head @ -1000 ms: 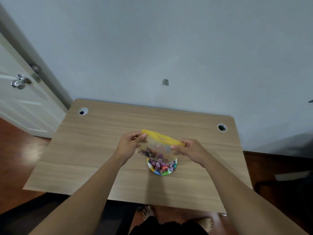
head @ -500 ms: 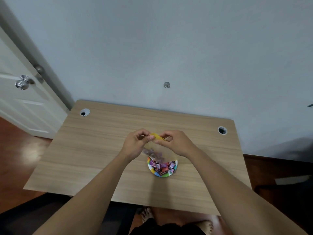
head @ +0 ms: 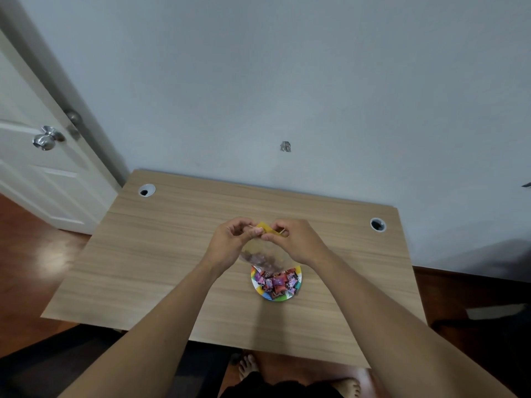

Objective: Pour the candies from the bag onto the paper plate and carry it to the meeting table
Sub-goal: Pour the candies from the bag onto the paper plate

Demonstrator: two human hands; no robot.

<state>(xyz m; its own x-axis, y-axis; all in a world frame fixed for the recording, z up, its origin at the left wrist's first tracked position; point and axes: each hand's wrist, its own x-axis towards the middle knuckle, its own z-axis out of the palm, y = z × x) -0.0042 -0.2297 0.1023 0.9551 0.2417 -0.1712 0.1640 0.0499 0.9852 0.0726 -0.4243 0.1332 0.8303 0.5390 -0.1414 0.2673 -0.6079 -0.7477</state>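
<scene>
While a second ago the hands held the bag's yellow top stretched wide, the left hand and right hand now pinch it bunched together above the plate. The bag hangs over the plate with some candies inside it; most lie on the plate. Pouring looks nearly finished. The plate sits mid-table, well clear of every edge, with bare wood all round for lifting.

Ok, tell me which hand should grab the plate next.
Right, probably. Both hands pinch the bag's yellow top over the plate, but the plate lies slightly toward the right hand's side, nearer its wrist. The left can keep the bag.
</scene>
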